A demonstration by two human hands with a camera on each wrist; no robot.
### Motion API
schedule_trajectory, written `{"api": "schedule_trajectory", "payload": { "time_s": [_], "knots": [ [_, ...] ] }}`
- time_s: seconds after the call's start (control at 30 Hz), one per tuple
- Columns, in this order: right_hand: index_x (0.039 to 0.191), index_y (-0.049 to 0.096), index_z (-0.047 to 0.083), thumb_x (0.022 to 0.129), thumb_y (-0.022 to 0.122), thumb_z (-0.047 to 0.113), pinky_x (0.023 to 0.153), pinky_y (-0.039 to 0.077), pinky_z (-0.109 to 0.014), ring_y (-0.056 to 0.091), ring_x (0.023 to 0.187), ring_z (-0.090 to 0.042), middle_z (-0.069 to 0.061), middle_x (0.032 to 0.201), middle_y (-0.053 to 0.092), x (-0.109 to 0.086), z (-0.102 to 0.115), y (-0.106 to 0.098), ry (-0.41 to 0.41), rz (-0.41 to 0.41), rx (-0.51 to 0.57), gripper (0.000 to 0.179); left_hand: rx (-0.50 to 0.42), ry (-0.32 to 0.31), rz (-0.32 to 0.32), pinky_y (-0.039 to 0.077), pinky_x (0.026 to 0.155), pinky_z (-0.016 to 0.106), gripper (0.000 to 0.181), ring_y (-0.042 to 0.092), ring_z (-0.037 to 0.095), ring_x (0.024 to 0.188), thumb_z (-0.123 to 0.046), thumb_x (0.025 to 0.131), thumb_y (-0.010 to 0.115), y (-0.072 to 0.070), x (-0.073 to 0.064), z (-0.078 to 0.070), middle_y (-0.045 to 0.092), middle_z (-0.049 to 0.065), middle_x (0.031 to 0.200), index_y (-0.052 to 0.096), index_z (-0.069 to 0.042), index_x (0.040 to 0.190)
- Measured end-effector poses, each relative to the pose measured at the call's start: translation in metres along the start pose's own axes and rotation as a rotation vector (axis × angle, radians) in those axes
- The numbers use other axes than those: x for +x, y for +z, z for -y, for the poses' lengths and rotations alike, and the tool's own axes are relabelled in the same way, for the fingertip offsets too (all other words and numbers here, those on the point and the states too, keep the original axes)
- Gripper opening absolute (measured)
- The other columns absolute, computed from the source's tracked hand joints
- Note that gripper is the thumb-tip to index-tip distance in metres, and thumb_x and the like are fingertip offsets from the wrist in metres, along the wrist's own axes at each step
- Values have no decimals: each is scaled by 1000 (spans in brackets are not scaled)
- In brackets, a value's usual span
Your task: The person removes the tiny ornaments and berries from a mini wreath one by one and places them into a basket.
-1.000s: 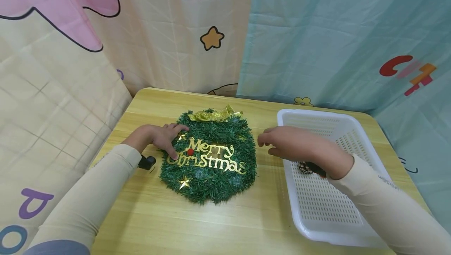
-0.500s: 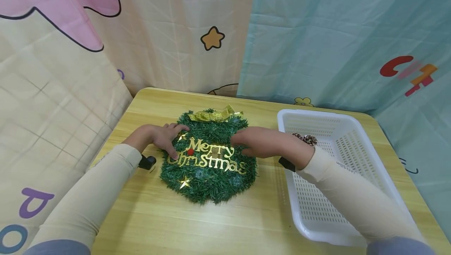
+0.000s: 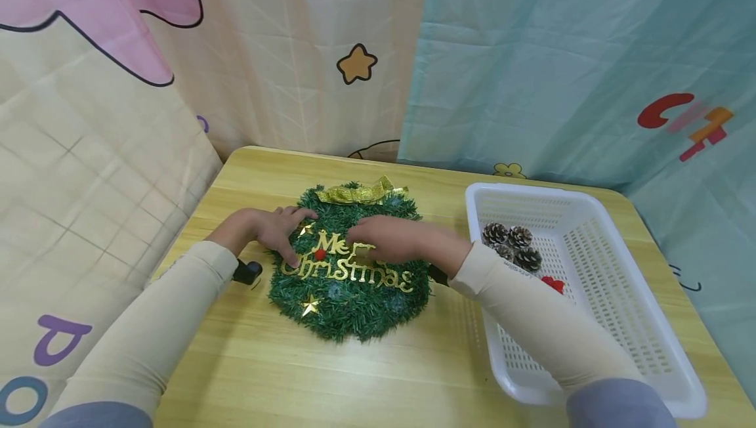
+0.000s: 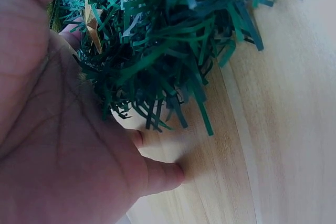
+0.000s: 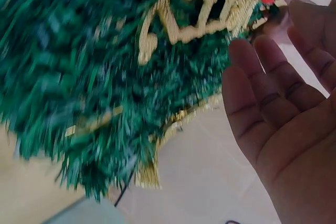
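A green tinsel Christmas wreath (image 3: 354,320) lies on the table, with gold "Merry Christmas" lettering (image 3: 384,277) across its middle. On the lettering's left part sits a small red ball (image 3: 319,255). My left hand (image 3: 273,229) rests on the wreath's left edge, thumb on the lettering and fingers spread; in the left wrist view, fingertips (image 4: 170,176) touch the wood. Over the wreath's upper right hovers my right hand (image 3: 390,239), covering some letters. The right wrist view shows its loosely bent fingers (image 5: 268,85) with nothing seen in them.
To the right stands a white perforated plastic basket (image 3: 499,369). Inside are several pine cones (image 3: 527,258) and a red item (image 3: 553,283), partly behind the right sleeve. Curtains (image 3: 378,113) hang beyond the wooden table's (image 3: 354,388) far edge.
My right hand has moved left from beside the basket to over the wreath, uncovering the pine cones and red item. The left hand and the wreath have stayed in place.
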State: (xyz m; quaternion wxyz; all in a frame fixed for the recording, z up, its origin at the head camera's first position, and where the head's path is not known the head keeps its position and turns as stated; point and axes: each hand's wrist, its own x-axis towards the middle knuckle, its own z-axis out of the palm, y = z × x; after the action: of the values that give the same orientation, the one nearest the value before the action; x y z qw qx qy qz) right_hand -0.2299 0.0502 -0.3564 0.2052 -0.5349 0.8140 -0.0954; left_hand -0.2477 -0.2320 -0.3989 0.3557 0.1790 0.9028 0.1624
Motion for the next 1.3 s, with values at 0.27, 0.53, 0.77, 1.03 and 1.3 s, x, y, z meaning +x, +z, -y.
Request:
{"api": "schedule_trajectory", "payload": {
  "time_s": [0.27, 0.53, 0.77, 1.03, 1.3],
  "knots": [
    [138, 55, 7, 98, 58, 3, 103, 43, -35, 53, 124, -21, -7, 137, 55, 16, 5, 9, 27, 3, 41, 41, -1, -7, 7, 19, 108, 71, 111, -5, 54, 144, -40, 79, 84, -1, 0, 0, 3, 28, 161, 10, -20, 159],
    [140, 54, 10, 97, 60, 4, 107, 42, -38, 50, 130, -23, -6, 142, 54, 27, 8, 10, 79, 47, 4, 44, 7, -4, 6, 21, 107, 71, 111, -3, 55, 144, -40, 79, 84, -1, 0, 0, 4, 28, 160, 10, -20, 159],
    [144, 52, 18, 99, 64, 19, 100, 46, -40, 58, 117, -18, -2, 140, 55, 39, 11, 11, 101, 66, -95, 46, 5, -6, 8, 20, 107, 72, 110, -4, 54, 144, -41, 79, 84, -1, -1, -1, 4, 28, 161, 10, -20, 159],
    [146, 49, 22, 99, 64, 26, 97, 48, -40, 62, 110, -17, 0, 134, 59, 53, 22, 9, 118, 135, -254, 49, 15, -2, 8, 21, 107, 71, 110, -4, 55, 144, -41, 80, 84, -1, -1, -1, 4, 28, 161, 11, -19, 159],
    [140, 53, 19, 101, 61, 20, 94, 49, -33, 59, 111, -15, -1, 128, 59, 66, 17, 8, 112, 115, -128, 40, 27, 0, 12, 19, 107, 72, 110, -5, 56, 143, -41, 81, 83, -1, 0, 0, 3, 28, 161, 10, -17, 159]
  ]
}}
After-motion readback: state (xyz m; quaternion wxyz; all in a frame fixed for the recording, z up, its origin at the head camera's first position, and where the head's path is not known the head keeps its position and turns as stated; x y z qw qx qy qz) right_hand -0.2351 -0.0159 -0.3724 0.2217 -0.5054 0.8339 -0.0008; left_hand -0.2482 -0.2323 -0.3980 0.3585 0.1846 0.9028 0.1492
